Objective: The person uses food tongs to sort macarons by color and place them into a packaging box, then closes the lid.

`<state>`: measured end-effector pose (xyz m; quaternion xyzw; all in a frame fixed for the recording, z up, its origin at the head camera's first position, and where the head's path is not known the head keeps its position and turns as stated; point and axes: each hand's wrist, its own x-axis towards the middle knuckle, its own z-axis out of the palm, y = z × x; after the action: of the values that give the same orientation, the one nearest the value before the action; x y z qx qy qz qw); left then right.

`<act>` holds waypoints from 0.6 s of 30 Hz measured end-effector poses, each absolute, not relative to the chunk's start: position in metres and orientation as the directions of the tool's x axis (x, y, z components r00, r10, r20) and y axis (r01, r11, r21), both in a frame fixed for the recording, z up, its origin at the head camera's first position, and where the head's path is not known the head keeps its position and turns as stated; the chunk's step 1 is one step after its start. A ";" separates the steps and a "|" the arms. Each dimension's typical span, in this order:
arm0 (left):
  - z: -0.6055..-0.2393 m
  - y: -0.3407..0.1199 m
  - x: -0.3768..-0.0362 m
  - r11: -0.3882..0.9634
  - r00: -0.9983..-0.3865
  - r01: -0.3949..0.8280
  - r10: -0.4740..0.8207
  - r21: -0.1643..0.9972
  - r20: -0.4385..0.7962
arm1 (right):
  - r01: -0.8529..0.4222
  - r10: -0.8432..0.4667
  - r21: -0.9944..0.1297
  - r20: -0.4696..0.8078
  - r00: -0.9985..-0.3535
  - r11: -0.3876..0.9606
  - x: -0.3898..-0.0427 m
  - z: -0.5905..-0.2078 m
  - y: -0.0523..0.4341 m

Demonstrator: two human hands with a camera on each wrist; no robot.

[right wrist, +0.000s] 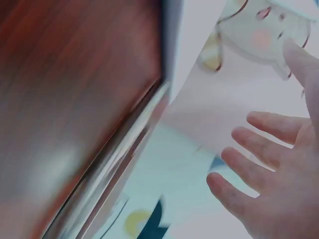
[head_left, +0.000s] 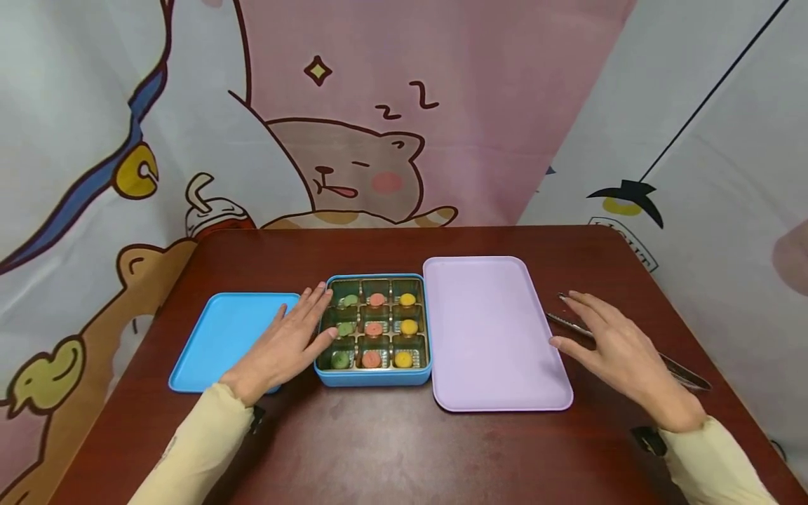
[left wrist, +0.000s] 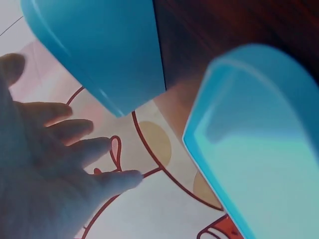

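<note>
A blue box [head_left: 372,379] stands mid-table, holding a gold divided insert. Its compartments carry small round pieces: a green column at left, a pink one [head_left: 374,328] in the middle, a yellow one [head_left: 409,327] at right. Close to the box's left side is my left hand [head_left: 284,345], fingers extended and holding nothing; whether it touches the rim I cannot tell. Metal tongs [head_left: 687,377] lie right of the lavender tray [head_left: 499,337]. Over them hovers my right hand [head_left: 621,354], fingers spread and apart from the tongs in the right wrist view.
At left a shallow blue lid or tray [head_left: 221,337] lies partly behind the left forearm and hand. The lavender tray borders the box's right side. A patterned cloth [head_left: 480,105] hangs behind the brown table [head_left: 379,449].
</note>
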<state>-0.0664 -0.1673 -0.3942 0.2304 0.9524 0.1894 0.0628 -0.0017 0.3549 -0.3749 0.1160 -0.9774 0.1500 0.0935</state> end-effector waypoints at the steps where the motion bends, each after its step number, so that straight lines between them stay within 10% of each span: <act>1: -0.393 -0.169 -0.066 0.820 -0.885 0.425 0.465 0.383 -0.012 | -0.288 -0.227 -0.275 0.234 -0.945 0.917 -0.003 -0.375 0.347; 18: -0.389 -0.233 -0.060 0.831 -0.845 0.521 0.468 0.195 0.258 | -0.571 -0.535 -0.242 0.200 -0.821 0.785 -0.016 -0.387 0.240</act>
<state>-0.0599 -0.2332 -0.3888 0.2598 0.9516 0.1301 -0.1003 -0.0160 0.2398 -0.3866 0.2932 -0.9428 0.1470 0.0602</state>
